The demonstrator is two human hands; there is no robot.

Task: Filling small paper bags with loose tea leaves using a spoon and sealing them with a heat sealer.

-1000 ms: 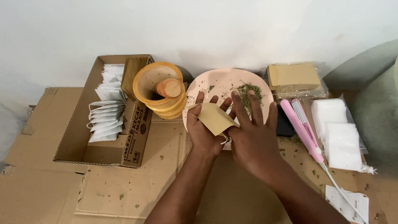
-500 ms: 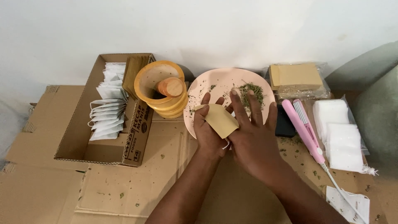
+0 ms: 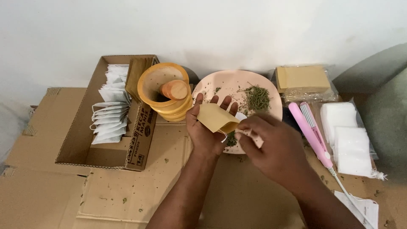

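My left hand [image 3: 206, 129] is raised palm up over the near edge of a pink plate [image 3: 229, 85], with a tan paper pouch [image 3: 214, 117] lying across its fingers. My right hand [image 3: 273, 146] is curled just to the right, its fingertips pinching a small white tea bag [image 3: 235, 133] with green herb inside and a thin string, right at the pouch's lower corner. A pile of dried green herbs [image 3: 257, 97] sits on the plate beyond both hands.
An orange wooden mortar with pestle [image 3: 166, 91] stands left of the plate. Further left is a cardboard box [image 3: 80, 140] of white tea bags [image 3: 108, 111]. To the right lie a wrapped stack of tan pouches [image 3: 302, 78], a pink heat sealer [image 3: 311, 131] and white filter bags [image 3: 345, 135].
My right hand has drawn back from lying flat over the plate and curled its fingers onto the tea bag. My left hand lifted slightly and tilted the pouch.
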